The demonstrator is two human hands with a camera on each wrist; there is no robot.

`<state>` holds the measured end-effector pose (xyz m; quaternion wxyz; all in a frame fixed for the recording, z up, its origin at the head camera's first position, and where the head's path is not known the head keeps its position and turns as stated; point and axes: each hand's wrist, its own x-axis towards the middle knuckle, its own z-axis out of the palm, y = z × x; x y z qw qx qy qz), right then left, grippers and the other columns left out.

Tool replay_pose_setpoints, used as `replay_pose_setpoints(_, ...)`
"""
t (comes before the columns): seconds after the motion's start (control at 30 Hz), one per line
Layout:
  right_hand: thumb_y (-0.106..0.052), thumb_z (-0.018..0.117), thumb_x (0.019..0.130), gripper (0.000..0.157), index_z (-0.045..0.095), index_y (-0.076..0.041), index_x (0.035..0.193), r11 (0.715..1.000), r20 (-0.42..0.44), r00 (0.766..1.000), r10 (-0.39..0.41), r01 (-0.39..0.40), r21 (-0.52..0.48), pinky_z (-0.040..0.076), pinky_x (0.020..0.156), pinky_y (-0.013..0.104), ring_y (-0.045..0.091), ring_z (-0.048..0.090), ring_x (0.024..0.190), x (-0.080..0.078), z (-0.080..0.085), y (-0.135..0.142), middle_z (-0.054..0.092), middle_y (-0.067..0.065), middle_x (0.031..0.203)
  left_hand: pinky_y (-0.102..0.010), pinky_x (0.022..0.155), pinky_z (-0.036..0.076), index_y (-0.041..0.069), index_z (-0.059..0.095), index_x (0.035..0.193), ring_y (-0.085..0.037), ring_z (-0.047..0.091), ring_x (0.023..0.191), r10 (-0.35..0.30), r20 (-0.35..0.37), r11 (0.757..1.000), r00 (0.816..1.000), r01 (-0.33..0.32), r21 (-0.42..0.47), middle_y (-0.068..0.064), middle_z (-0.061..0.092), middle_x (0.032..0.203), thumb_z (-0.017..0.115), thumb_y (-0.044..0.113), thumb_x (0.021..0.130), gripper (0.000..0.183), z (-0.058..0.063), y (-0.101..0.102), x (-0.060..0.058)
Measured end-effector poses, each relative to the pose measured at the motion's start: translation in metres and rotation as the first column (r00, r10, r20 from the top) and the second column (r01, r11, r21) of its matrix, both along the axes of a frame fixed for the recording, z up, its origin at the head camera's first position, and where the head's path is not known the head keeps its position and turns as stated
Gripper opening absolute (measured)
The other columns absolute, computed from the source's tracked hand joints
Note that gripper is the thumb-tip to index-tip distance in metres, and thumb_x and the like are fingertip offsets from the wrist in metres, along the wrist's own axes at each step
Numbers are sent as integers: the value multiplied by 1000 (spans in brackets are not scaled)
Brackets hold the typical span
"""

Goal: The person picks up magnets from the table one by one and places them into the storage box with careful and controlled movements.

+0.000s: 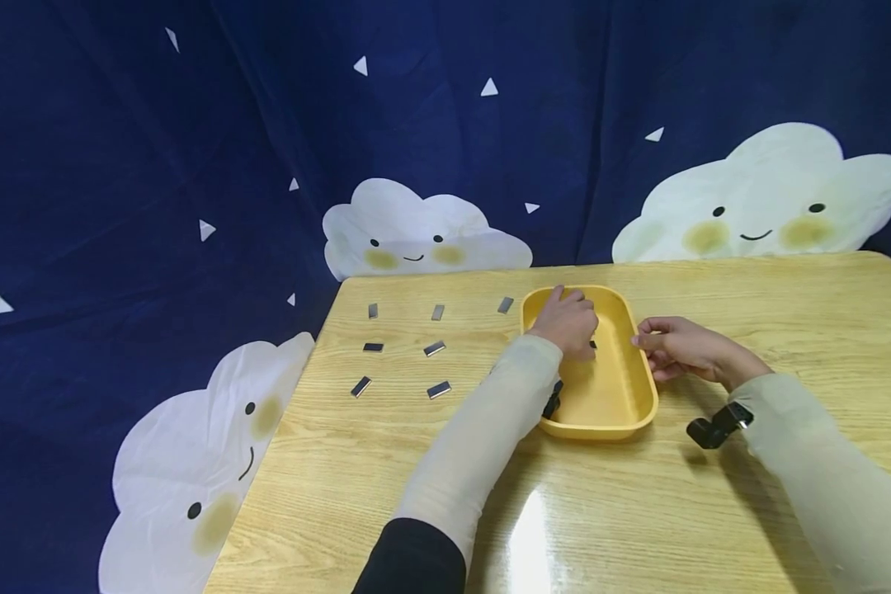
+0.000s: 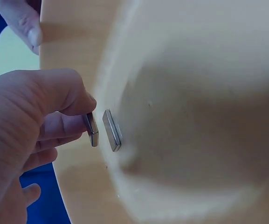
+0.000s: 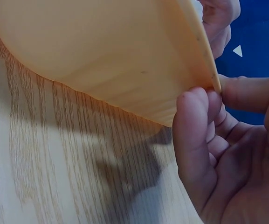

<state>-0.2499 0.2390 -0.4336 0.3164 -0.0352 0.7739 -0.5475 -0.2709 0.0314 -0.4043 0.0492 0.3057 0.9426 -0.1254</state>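
A yellow plastic tray (image 1: 601, 396) stands on the wooden table, a little right of centre in the head view. Inside it is my left hand (image 1: 568, 323), whose thumb and fingers pinch a small shiny rectangular metal bar (image 2: 92, 130). Close beside that one, a second metal bar (image 2: 112, 130) lies in the tray. My right hand (image 1: 686, 345) grips the tray's right rim, thumb on one side and curled fingers (image 3: 192, 121) on the other, as the right wrist view shows. The left forearm hides part of the tray's left side.
Several similar metal bars (image 1: 434, 348) lie spaced apart on the table (image 1: 327, 478) left of the tray. A dark blue curtain (image 1: 431, 124) with clouds and white triangles hangs along the back and left edges. A black wrist camera (image 1: 713, 427) sticks out from the right sleeve.
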Motion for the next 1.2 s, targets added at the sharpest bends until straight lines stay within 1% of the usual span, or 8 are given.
replay_pose_setpoints(0.2,-21,48,103,15,41,-8,104,1000,-1,1000,-11,11,5,57,61,25,7,58,64,0,0,1,57,-3,72,-41,126,15,30,67,83,-8,43,129,14,46,1000,999,-13,-16,18,60,119,65,44,91,16,-2,3,-1)
replay_pose_setpoints(0.3,-21,48,104,15,41,-8,104,1000,-5,1000,-8,8,-1,57,61,25,6,57,64,0,0,0,56,-3,72,-41,125,15,30,68,83,-8,43,128,20,50,1000,999,-20,-17,18,60,118,65,44,91,16,-5,4,-2)
replay_pose_setpoints(0.4,-22,48,104,16,41,-8,105,1000,-8,1000,-5,5,-5,56,60,25,6,57,63,1,0,-1,56,-3,71,-41,126,13,31,67,83,-8,42,129,26,38,999,999,-25,-26,18,59,120,65,45,91,16,-8,5,-3)
replay_pose_setpoints(0.6,-22,47,104,18,40,-6,107,1000,-6,1000,4,-4,11,56,61,25,7,57,64,2,1,-2,56,-2,73,-43,127,6,32,66,77,-8,38,133,10,-13,999,1000,-11,-51,18,58,123,64,46,90,19,-10,6,-1)
replay_pose_setpoints(0.73,-21,47,104,17,40,-7,107,1000,0,1000,1,-1,12,56,61,24,7,57,64,1,2,-2,56,-2,73,-41,126,8,33,68,81,-9,38,132,12,-13,998,1000,-13,-62,18,58,124,64,48,90,18,-10,6,0)
replay_pose_setpoints(0.87,-21,48,104,16,40,-7,106,1000,-2,1000,2,-2,4,56,60,24,7,56,64,3,4,-2,55,-2,72,-41,125,11,33,68,87,-9,38,132,22,7,997,1000,-21,-80,18,57,126,63,48,91,16,-12,6,0)
replay_pose_setpoints(0.97,-22,48,104,17,41,-7,105,1000,-3,1000,-1,1,-1,56,60,24,6,56,63,3,4,-3,55,-2,72,-40,125,11,33,68,88,-8,38,133,32,21,996,999,-30,-89,18,57,127,62,48,91,16,-14,7,-1)
replay_pose_setpoints(1.2,-21,48,104,16,41,-7,106,1000,2,1000,-11,11,6,57,61,25,7,58,64,2,2,-2,56,-2,72,-40,125,11,33,68,89,-8,38,132,26,31,998,999,-24,-67,17,58,125,62,47,91,15,-21,8,-5)
